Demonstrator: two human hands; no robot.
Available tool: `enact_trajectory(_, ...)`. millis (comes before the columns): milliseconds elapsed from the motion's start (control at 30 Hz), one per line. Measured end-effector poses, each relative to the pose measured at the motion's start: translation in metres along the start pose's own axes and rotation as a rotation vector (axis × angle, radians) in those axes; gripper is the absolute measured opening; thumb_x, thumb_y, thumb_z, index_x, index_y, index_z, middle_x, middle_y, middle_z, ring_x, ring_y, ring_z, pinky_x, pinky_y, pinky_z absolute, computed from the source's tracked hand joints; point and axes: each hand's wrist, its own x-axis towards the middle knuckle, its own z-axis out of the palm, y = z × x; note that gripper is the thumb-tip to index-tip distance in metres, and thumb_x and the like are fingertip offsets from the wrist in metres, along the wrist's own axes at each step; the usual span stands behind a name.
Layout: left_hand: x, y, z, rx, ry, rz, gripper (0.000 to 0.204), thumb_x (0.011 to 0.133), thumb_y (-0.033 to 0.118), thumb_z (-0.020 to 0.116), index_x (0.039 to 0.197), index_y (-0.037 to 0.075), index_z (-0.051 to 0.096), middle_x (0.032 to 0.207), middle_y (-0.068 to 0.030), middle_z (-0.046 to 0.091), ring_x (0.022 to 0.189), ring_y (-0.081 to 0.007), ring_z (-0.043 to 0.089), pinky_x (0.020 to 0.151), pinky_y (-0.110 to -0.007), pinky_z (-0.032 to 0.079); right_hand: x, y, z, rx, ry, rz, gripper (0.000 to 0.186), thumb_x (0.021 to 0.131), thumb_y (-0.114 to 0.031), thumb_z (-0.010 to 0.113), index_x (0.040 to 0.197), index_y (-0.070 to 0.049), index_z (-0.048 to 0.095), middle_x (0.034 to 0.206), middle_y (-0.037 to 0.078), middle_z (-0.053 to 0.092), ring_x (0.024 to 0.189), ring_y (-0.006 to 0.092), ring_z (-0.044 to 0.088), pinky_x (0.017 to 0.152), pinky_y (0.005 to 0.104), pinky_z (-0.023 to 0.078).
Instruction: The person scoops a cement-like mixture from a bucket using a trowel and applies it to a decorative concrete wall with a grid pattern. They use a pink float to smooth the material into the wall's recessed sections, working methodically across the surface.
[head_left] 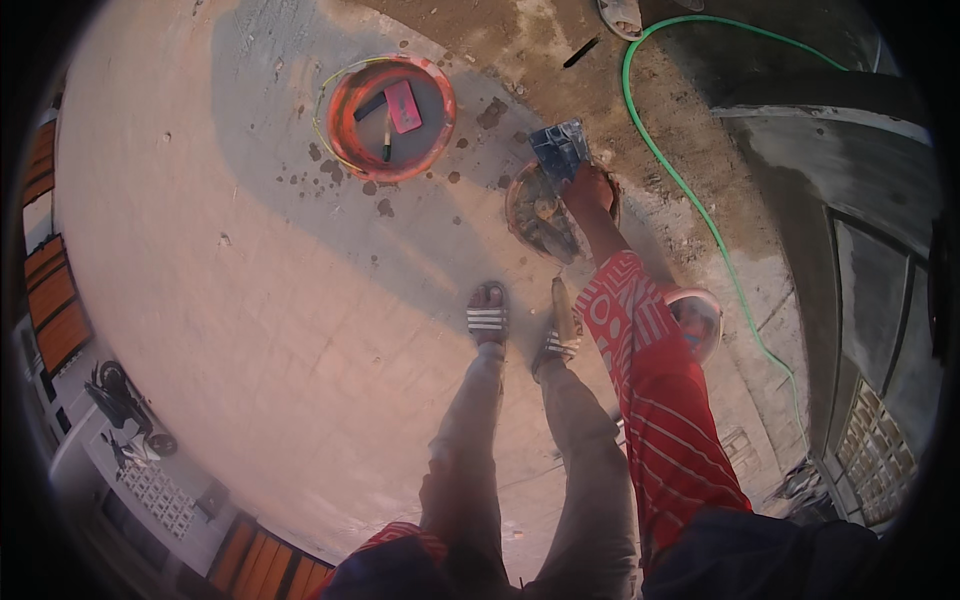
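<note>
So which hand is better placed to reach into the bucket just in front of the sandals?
Probably the right hand: it is already at that bucket, holding a dark blue object. The left hand is out of view.

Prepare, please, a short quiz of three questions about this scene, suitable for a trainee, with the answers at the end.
1. Fill in: in the picture, the long, thin green hose lies to the ____ of the orange-red round bucket.
2. True or false: the person's right hand holds a dark blue-grey rectangular object.
3. Choose one. Where is the pink rectangular object?
A) in the right hand
B) inside the bucket
C) on top of the hose

Key: 1. right; 2. true; 3. B
</note>
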Motion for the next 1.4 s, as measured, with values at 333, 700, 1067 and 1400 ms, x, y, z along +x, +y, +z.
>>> enact_trajectory(333, 0.0, -0.003, 0.002, -0.018, 0.01, 0.01, 0.074, 0.078, 0.046, 0.076, 0.139, 0.014, 0.048, 0.12, -0.0244, 0.056, 0.096, -0.0435, 0.064, 0.081, -0.055, 0.052, 0.027, 0.071, 0.018, 0.16, 0.04, 0.105, 0.039, 0.094, -0.035, 0.064, 0.11, 0.0, 0.064, 0.109, 0.025, 0.07, 0.111, 0.0404, 0.067, 0.099, 0.0492, 0.052)
enact_trajectory(700, -0.005, -0.007, 0.009, -0.014, 0.045, 0.003, 0.074, 0.079, 0.041, 0.076, 0.14, 0.01, 0.046, 0.127, -0.0245, 0.053, 0.107, -0.0423, 0.06, 0.09, -0.057, 0.047, -0.061, 0.063, -0.005, 0.555, 0.289, -0.15, 0.042, 0.091, -0.031, 0.072, 0.116, 0.0, 0.062, 0.102, 0.026, 0.07, 0.094, 0.04, 0.071, 0.08, 0.0476, 0.056)
enact_trajectory(1067, -0.006, -0.002, 0.003, 0.062, 0.245, 0.153, 0.073, 0.081, 0.036, 0.076, 0.141, 0.006, 0.045, 0.134, -0.0246, 0.05, 0.118, -0.0411, 0.055, 0.099, -0.059, 0.041, -0.211, -0.008, -0.094, 0.641, 0.393, -0.398, 0.042, 0.081, -0.009, 0.078, 0.12, -0.003, 0.065, 0.106, 0.014, 0.066, 0.089, 0.0281, 0.067, 0.074, 0.0378, 0.059)
enact_trajectory(1400, 0.07, 0.059, -0.095, 0.089, 0.581, 0.555, 0.052, 0.086, 0.013, 0.068, 0.133, 0.002, 0.048, 0.125, -0.0154, 0.058, 0.117, -0.0327, 0.055, 0.099, -0.049, 0.041, -0.324, -0.02, -0.103, 0.516, -0.184, -0.848, 0.042, 0.075, -0.009, 0.071, 0.116, -0.007, 0.061, 0.109, 0.006, 0.059, 0.103, 0.0263, 0.057, 0.078, 0.0345, 0.057)
